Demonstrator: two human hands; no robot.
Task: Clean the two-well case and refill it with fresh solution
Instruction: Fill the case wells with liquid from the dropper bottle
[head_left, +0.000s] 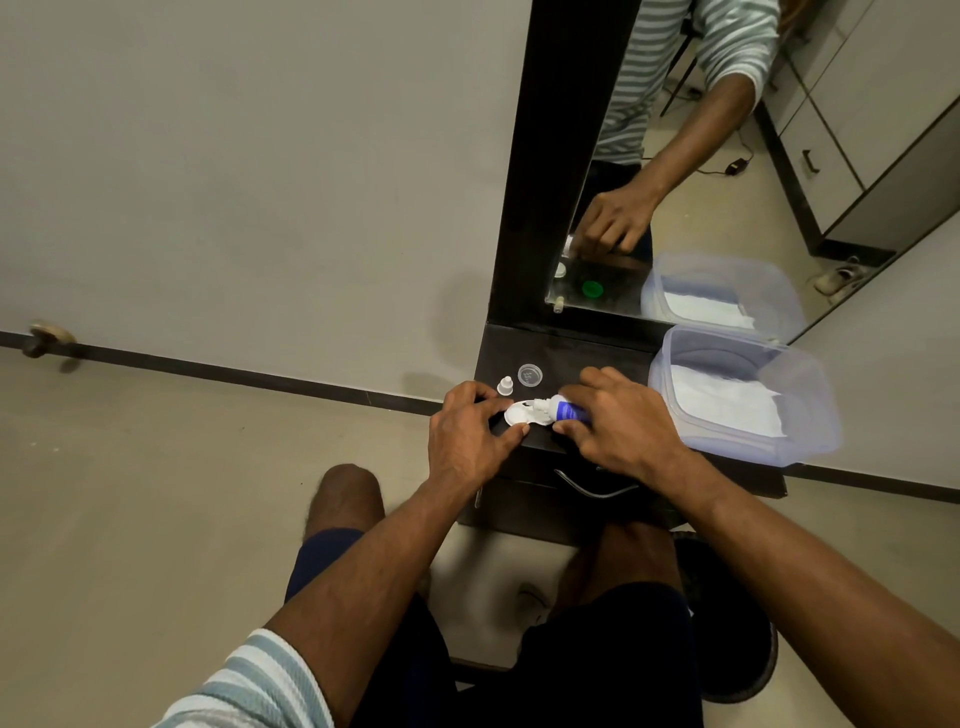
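Observation:
The white two-well case lies on the dark dresser top, near its front left corner. My left hand pinches the case's left well between thumb and fingers. My right hand grips a small white solution bottle with a blue label, tipped sideways with its nozzle over the case. The bottle's small white cap stands just behind the case. A clear round lid lies beside it.
A clear plastic tub with white tissue inside sits at the right of the dresser. A mirror stands behind, reflecting my arm. A drawer handle is below the top. My knees are under the dresser edge.

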